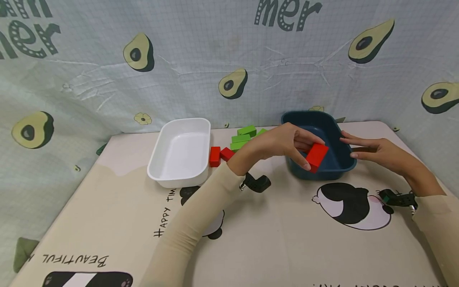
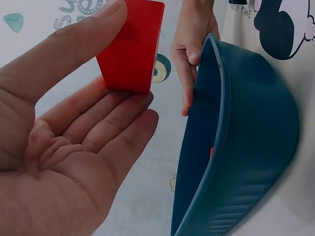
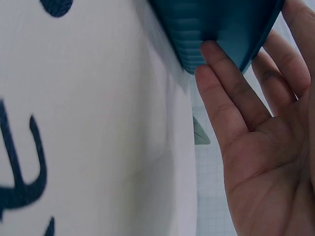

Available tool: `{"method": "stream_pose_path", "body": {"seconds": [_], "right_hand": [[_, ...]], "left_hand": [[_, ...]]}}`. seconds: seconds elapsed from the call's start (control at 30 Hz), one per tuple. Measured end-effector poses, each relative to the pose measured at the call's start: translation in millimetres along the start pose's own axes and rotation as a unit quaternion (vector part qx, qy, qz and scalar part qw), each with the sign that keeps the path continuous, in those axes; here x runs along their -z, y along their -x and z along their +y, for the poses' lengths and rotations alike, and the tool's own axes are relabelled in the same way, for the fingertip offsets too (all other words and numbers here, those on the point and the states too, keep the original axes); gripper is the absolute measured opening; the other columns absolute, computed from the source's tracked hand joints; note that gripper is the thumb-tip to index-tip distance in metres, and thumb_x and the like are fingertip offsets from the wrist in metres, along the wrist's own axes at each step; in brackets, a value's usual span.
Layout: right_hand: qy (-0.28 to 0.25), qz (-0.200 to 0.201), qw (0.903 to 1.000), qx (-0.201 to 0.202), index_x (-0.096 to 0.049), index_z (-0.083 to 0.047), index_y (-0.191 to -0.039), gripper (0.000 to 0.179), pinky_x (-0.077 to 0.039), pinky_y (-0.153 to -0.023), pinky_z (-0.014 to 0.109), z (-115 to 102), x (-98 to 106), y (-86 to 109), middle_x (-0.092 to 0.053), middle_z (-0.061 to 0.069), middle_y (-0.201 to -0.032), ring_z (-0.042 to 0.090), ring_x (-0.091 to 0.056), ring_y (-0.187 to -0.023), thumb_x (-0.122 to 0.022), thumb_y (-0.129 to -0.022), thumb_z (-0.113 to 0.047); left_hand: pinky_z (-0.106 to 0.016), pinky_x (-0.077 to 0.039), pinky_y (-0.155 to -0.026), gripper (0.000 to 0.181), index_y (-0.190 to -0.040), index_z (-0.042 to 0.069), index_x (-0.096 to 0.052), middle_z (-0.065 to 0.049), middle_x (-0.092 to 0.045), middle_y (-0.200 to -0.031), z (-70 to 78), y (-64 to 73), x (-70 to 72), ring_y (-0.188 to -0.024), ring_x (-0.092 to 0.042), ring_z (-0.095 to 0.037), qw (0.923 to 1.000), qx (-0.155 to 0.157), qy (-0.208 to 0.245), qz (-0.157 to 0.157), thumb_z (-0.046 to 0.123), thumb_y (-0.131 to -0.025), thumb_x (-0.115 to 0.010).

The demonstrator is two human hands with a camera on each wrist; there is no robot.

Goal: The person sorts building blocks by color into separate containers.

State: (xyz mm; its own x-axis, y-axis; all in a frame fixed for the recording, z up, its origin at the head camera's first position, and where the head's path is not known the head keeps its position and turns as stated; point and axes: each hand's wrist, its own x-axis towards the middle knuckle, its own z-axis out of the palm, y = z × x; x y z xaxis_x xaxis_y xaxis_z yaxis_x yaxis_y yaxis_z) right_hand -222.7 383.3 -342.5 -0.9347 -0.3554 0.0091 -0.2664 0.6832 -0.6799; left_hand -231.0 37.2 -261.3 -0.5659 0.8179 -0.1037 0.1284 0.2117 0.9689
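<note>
In the head view my left hand (image 1: 283, 141) pinches a red block (image 1: 317, 156) between thumb and fingertips, above the near part of a dark blue bin (image 1: 338, 173). The left wrist view shows the red block (image 2: 132, 49) held upright beside the bin's rim (image 2: 224, 93). A bit of red (image 2: 212, 153) also shows at that rim; what it belongs to is mostly hidden. My right hand (image 1: 381, 153) is at the bin's right side, fingers extended. Fingertips (image 3: 211, 49) rest against the bin's outer wall (image 3: 221, 19) in the right wrist view.
A white bin (image 1: 179, 181) stands left on the table (image 1: 287, 239). Between the bins lie several green blocks (image 1: 241, 138) and two red ones, including a red block (image 1: 214, 156) beside the white bin. A patterned cloth (image 1: 193, 71) hangs behind the table.
</note>
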Motion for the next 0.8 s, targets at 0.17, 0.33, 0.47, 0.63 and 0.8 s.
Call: {"method": "stream_pose_path", "body": {"seconds": [0.17, 0.33, 0.47, 0.63, 0.8], "right_hand": [[0.005, 0.0, 1.0, 0.001, -0.052, -0.019, -0.15, 0.051, -0.036, -0.086, 0.0, 0, 0, -0.3, -0.034, -0.016, -0.161, -0.017, -0.03, -0.133, -0.066, -0.101, -0.021], [0.01, -0.002, 0.9999, -0.01, -0.052, -0.02, -0.15, 0.051, -0.035, -0.085, 0.0, -1, 0, 0.0, -0.033, -0.016, -0.161, -0.016, -0.03, -0.133, -0.066, -0.101, -0.022], [0.009, -0.004, 0.9999, -0.01, -0.052, -0.02, -0.151, 0.052, -0.036, -0.086, 0.001, -1, 1, 0.4, -0.033, -0.015, -0.162, -0.014, -0.03, -0.135, -0.066, -0.101, -0.024], [0.011, -0.01, 0.9998, -0.012, -0.051, -0.022, -0.151, 0.052, -0.039, -0.092, 0.009, -1, 1, 1.0, -0.033, -0.018, -0.161, -0.014, -0.029, -0.136, -0.065, -0.102, -0.027], [0.012, -0.006, 0.9999, -0.01, -0.051, -0.022, -0.151, 0.052, -0.036, -0.086, 0.002, -1, 0, -0.3, -0.033, -0.017, -0.161, -0.015, -0.028, -0.134, -0.065, -0.102, -0.027]], "left_hand": [[-0.027, -0.057, -0.094, 0.062, -0.136, -0.002, -0.061, -0.012, -0.068, -0.129, -1.1, -5.7, 7.8, -0.111, -0.068, -0.014, 0.9991, -0.001, 0.004, -0.042, -0.012, -0.078, -0.081], [-0.031, -0.057, -0.097, 0.063, -0.137, -0.003, -0.059, -0.013, -0.066, -0.131, 1.7, -15.4, 19.4, -0.114, -0.067, -0.019, 0.9957, -0.014, -0.008, -0.091, -0.014, -0.079, -0.079], [-0.03, -0.055, -0.101, 0.066, -0.138, -0.004, -0.057, -0.012, -0.064, -0.134, 4.2, -25.5, 28.0, -0.118, -0.065, -0.018, 0.9893, -0.024, -0.04, -0.139, -0.014, -0.076, -0.081], [-0.033, -0.053, -0.104, 0.068, -0.137, -0.007, -0.057, -0.014, -0.064, -0.134, 4.7, -40.0, 34.4, -0.119, -0.064, -0.022, 0.9792, -0.015, -0.045, -0.197, -0.016, -0.074, -0.08], [-0.038, -0.054, -0.104, 0.066, -0.138, -0.007, -0.056, -0.016, -0.064, -0.133, 4.0, -50.3, 37.7, -0.119, -0.065, -0.026, 0.9744, -0.005, -0.039, -0.221, -0.014, -0.076, -0.079]]}}
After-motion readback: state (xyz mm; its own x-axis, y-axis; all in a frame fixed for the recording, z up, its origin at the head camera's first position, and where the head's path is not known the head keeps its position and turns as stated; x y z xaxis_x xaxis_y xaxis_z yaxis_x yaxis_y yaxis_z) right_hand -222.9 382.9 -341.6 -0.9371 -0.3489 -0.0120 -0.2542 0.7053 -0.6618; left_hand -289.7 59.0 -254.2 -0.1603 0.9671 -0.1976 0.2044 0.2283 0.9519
